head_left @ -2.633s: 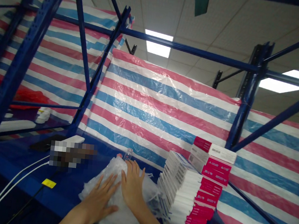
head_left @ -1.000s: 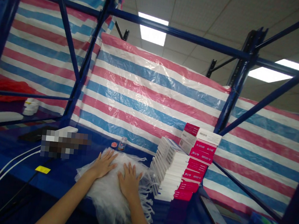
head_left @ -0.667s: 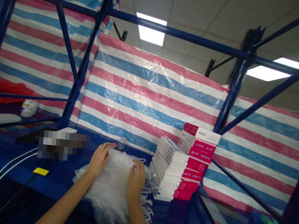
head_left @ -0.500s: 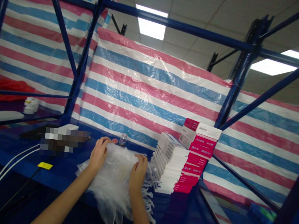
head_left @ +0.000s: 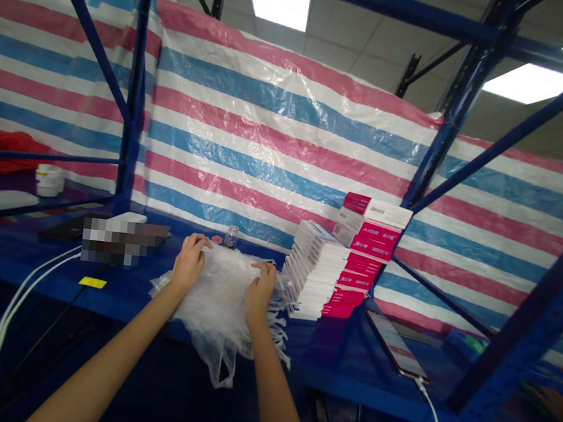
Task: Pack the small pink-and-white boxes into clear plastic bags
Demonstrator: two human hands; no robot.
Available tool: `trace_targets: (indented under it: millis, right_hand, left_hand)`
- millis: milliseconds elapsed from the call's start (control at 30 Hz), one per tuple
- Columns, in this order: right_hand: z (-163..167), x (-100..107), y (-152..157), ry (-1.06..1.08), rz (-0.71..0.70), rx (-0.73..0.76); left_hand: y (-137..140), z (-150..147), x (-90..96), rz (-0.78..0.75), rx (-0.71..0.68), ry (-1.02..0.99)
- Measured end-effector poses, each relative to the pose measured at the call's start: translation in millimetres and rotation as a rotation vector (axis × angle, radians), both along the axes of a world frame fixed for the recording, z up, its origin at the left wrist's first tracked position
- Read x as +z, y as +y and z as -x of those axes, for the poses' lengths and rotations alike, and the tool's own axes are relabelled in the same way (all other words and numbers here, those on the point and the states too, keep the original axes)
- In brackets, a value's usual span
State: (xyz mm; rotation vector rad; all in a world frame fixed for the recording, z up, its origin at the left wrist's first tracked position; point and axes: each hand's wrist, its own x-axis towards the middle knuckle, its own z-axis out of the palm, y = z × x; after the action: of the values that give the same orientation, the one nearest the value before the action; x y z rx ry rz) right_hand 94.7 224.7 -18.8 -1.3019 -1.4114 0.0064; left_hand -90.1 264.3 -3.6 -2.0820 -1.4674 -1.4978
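Observation:
A heap of thin, translucent white plastic bags (head_left: pixel 222 299) lies on the blue shelf, its handle loops drooping over the front edge. My left hand (head_left: pixel 189 262) is at the far left corner of the heap, fingers bent and closed on the plastic. At the far right corner, my right hand (head_left: pixel 259 294) grips the bags with curled fingers. Just beyond the heap stand a small clear jar (head_left: pixel 231 236) and a small reddish round item (head_left: pixel 216 239).
Right of the bags rise stacks of white boxes (head_left: pixel 311 271) and magenta boxes (head_left: pixel 365 267). A phone (head_left: pixel 395 344) with a white cable lies further right. Blue rack posts (head_left: pixel 136 88) frame the striped sheet (head_left: pixel 270 129). White cables (head_left: pixel 11 317) hang at left.
The view has tilted down and shifted, so the shelf sits higher in the picture. Both hands remain at the far corners of the bags.

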Motion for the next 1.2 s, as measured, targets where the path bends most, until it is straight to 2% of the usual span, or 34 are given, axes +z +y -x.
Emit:
trace_targets:
  millis: [433, 667, 1200]
  right_hand:
    - [0.9, -1.2, 0.1, -0.013, 0.058, 0.034]
    - [0.1, -4.4, 2.9, -0.031, 0.084, 0.069]
    - [0.1, -10.8, 7.9, -0.035, 0.099, 0.152]
  left_hand:
    - [2.1, -2.3, -2.5, 0.049, -0.038, 0.069]
    - [3.1, -0.2, -3.2, 0.032, -0.051, 0.054]
    - [18.1, 0.9, -12.0, -0.029, -0.18, 0.008]
